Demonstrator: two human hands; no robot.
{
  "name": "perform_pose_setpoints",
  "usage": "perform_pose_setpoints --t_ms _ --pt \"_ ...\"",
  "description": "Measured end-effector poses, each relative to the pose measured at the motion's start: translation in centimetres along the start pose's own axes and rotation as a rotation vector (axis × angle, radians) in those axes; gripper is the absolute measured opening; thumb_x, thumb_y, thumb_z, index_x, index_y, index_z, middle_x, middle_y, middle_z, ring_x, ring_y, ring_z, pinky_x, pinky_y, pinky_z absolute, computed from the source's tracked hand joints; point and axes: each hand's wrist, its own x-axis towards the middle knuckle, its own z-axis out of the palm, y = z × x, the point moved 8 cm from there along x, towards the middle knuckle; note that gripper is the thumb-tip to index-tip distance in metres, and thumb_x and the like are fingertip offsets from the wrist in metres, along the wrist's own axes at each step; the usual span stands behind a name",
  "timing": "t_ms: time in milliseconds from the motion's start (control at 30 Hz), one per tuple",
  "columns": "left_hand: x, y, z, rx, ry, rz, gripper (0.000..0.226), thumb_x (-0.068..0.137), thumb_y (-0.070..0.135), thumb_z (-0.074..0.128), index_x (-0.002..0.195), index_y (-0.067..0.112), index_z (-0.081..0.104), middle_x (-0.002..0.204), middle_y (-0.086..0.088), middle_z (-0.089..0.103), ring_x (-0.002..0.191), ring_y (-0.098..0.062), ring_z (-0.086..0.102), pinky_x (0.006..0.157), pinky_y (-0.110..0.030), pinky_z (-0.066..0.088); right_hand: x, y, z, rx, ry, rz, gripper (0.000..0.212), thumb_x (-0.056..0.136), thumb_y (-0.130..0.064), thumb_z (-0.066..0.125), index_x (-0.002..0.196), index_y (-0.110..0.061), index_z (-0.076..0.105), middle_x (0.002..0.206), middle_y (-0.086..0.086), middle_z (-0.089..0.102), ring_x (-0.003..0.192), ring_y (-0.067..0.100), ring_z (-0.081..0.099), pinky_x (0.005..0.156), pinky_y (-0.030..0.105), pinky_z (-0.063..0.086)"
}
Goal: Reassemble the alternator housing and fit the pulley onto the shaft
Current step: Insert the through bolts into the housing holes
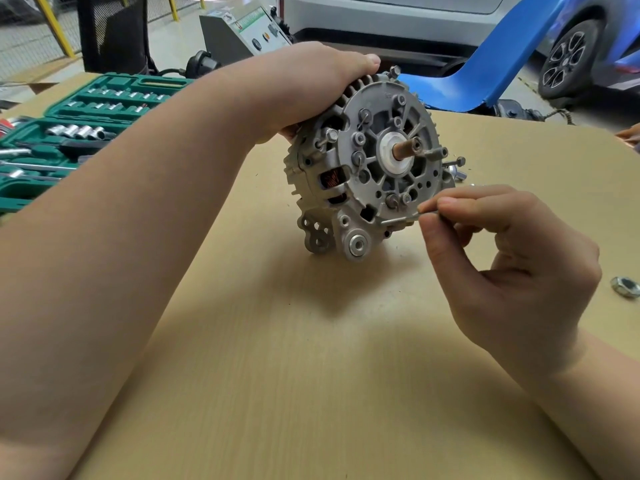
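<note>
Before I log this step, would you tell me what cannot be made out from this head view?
- Far side of the alternator: hidden by its own body and the left hand.
- Head of the bolt: covered by the right hand fingertips.
- Pulley: not seen anywhere.
- Socket set: cut off by the left edge; sizes too small to read.
- Parts behind the alternator's right rim: mostly hidden.

- The round grey cast-metal alternator housing (363,161) looked matt and slightly rough.
- Its brown metal shaft (405,149) looked dull.
- The pale wood-grain desk (294,358) was smooth and matt.
- The green plastic socket case (86,109) held shiny metal sockets (78,130).
</note>
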Motion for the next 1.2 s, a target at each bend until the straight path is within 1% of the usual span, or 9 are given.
perform_pose_setpoints --t_ms 167,433,533,600,667,733,900,1033,1200 --pt "-0.4 0.7 0.1 0.013 -0.011 0.05 0.048 0.104 0.069 0.05 0.094 0.029 0.074 0.072 0.008 0.08 0.06 -0.012 0.078 0.068 -0.033 0.056 -0.2 0.2 0.0 0.016 -0.011 0.017 0.022 0.095 0.004 0.073 0.106 -0.012 0.064 0.099 0.013 0.074 0.079 0.034 0.073 0.062 0.041 0.052" --pt "-1.3 2.6 0.0 0.107 -0.025 0.15 0.039 0.108 0.063 0.05 0.097 0.035 0.075 0.074 0.017 0.078 0.063 -0.005 0.076 0.067 -0.031 0.057 -0.5 0.8 -0.1 0.02 -0.047 0.042 0.017 0.093 0.004 0.072 0.104 -0.009 0.065 0.095 0.009 0.072 0.074 0.032 0.069 0.063 0.039 0.051" --pt "-1.6 3.0 0.3 0.14 -0.031 0.177 0.041 0.107 0.065 0.05 0.097 0.035 0.077 0.078 0.014 0.079 0.065 -0.005 0.076 0.07 -0.032 0.059 -0.6 1.1 -0.1 0.005 -0.054 0.064 0.016 0.094 0.003 0.072 0.103 -0.009 0.066 0.095 0.009 0.072 0.075 0.031 0.069 0.063 0.039 0.052" --pt "-1.7 3.1 0.5 0.161 -0.034 0.19 0.048 0.104 0.072 0.047 0.102 0.034 0.077 0.083 0.011 0.08 0.069 -0.007 0.077 0.078 -0.035 0.061 -0.6 1.3 0.0 0.003 -0.058 0.078 0.016 0.094 0.003 0.072 0.103 -0.009 0.066 0.095 0.009 0.072 0.075 0.031 0.069 0.063 0.04 0.052" --pt "-1.9 3.2 0.6 0.162 -0.029 0.174 0.067 0.093 0.087 0.044 0.117 0.034 0.075 0.097 0.009 0.08 0.084 -0.014 0.078 0.091 -0.042 0.06 -0.7 1.4 0.1 0.005 -0.062 0.091 0.016 0.094 0.002 0.072 0.104 -0.009 0.066 0.095 0.01 0.072 0.075 0.031 0.068 0.064 0.04 0.053" --pt "-2.3 3.5 0.8 0.174 -0.041 0.175 0.083 0.079 0.099 0.044 0.128 0.038 0.071 0.11 0.01 0.075 0.097 -0.014 0.073 0.097 -0.045 0.058 -0.7 1.4 0.1 0.008 -0.065 0.094 0.015 0.095 0.001 0.072 0.105 -0.009 0.066 0.096 0.01 0.072 0.075 0.03 0.068 0.064 0.039 0.053" --pt "-3.4 4.5 1.0 0.329 -0.103 0.262 0.076 0.078 0.092 0.064 0.129 0.036 0.072 0.102 0.014 0.075 0.088 -0.006 0.073 0.083 -0.03 0.061 -0.7 1.4 0.0 0.005 -0.061 0.096 0.016 0.095 0.001 0.072 0.105 -0.01 0.066 0.098 0.006 0.071 0.075 0.029 0.068 0.065 0.038 0.053" --pt "-3.3 4.6 0.5 0.291 -0.085 0.292 0.057 0.084 0.079 0.072 0.123 0.038 0.075 0.096 0.017 0.077 0.076 0.001 0.074 0.072 -0.022 0.058 -0.6 1.5 -0.2 0.005 -0.054 0.123 0.016 0.095 0.001 0.072 0.105 -0.01 0.067 0.096 0.008 0.072 0.075 0.031 0.069 0.065 0.04 0.053" --pt "-2.7 3.5 -0.3 0.173 -0.043 0.306 0.045 0.083 0.074 0.074 0.115 0.042 0.078 0.091 0.02 0.079 0.077 0.009 0.074 0.064 -0.015 0.057 -0.5 1.9 -0.6 0.022 -0.019 0.172 0.018 0.094 0.005 0.073 0.102 -0.01 0.066 0.09 0.01 0.071 0.073 0.03 0.067 0.065 0.04 0.052"
